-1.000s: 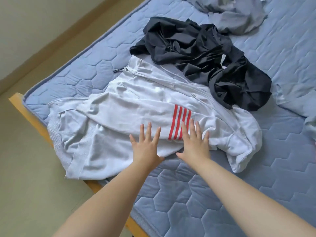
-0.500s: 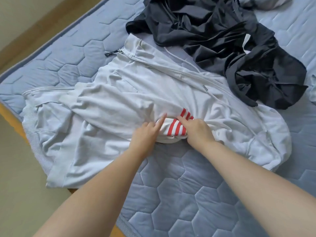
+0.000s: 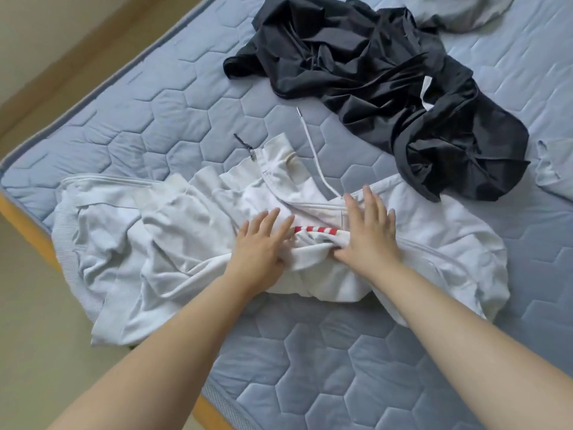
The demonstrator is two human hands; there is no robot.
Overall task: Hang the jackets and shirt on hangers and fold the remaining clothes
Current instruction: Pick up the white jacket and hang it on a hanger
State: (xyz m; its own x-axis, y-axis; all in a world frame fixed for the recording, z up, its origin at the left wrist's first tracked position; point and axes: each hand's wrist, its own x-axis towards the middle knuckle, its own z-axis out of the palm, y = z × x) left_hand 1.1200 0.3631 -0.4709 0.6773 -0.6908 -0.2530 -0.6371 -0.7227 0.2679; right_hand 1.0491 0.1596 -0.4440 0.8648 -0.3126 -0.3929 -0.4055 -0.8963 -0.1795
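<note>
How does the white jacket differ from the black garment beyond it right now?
The white jacket lies spread, partly folded; the black garment is a crumpled heap. The left hand and right hand press the white jacket; nothing touches the black garment. The white jacket has red stripes; the black garment shows none. Both lie on the mattress.

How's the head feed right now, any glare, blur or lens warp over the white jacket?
Head view: soft, even light with no glare; the white jacket is bright and its creases are faint; the black garment shows clear folds; the wide lens bows the mattress edge; slight softness overall.
</note>
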